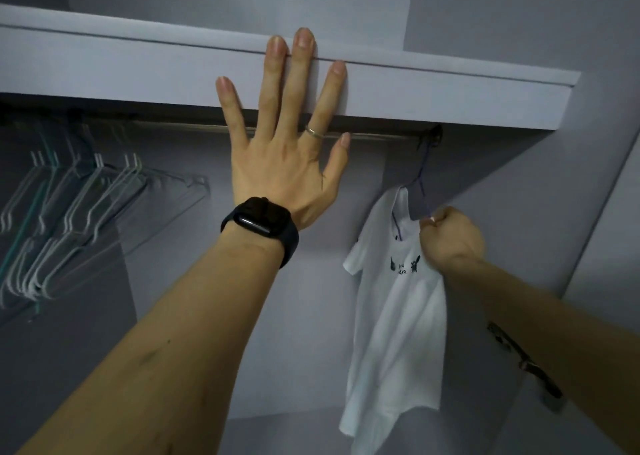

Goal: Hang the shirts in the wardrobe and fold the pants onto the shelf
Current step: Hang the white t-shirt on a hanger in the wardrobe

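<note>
Head view: the left hand [284, 163] lies flat against the shelf [104, 63] at its front edge, fingers spread. At the right end of the rail [381, 137], 1 white shirt [398, 316] hangs on a purple hanger [425, 158] — the right hand [453, 236], fingers curled, pinches its neckline, fingertips mostly hidden. The empty hangers [86, 205] at the left end blur together.

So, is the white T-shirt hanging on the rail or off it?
Hanging: the white T-shirt is on a purple hanger hooked over the rail; the right hand grips its shoulder.
</note>
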Motion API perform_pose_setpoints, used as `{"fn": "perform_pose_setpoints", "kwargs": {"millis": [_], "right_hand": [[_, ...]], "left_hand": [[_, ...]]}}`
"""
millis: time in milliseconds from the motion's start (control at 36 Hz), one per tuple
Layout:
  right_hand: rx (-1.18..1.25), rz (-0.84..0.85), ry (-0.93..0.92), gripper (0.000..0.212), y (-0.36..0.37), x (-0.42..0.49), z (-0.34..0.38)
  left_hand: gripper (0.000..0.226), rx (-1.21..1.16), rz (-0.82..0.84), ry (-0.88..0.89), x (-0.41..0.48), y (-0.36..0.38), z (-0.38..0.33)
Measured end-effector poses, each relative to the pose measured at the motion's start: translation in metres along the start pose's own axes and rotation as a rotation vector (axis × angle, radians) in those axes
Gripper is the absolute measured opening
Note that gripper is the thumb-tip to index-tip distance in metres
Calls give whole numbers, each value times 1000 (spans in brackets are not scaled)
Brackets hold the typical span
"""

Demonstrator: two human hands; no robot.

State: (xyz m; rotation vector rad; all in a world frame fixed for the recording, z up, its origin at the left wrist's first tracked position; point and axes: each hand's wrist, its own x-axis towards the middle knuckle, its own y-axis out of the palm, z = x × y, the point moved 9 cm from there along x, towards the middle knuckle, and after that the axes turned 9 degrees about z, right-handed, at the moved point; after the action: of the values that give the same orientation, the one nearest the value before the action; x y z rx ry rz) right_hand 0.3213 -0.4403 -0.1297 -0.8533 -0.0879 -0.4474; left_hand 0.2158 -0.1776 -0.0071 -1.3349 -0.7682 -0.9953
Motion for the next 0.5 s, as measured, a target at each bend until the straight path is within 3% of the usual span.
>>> {"fn": "perform_pose_setpoints", "kwargs": {"millis": [333,500], "right_hand": [[-6,-105,-5,27,-17,13,21],[-178,17,109,35,-8,40,11]], "left_hand": [[71,-17,-64,11,1,2,-3],[72,-40,-70,14,-2,2,-5]]}}
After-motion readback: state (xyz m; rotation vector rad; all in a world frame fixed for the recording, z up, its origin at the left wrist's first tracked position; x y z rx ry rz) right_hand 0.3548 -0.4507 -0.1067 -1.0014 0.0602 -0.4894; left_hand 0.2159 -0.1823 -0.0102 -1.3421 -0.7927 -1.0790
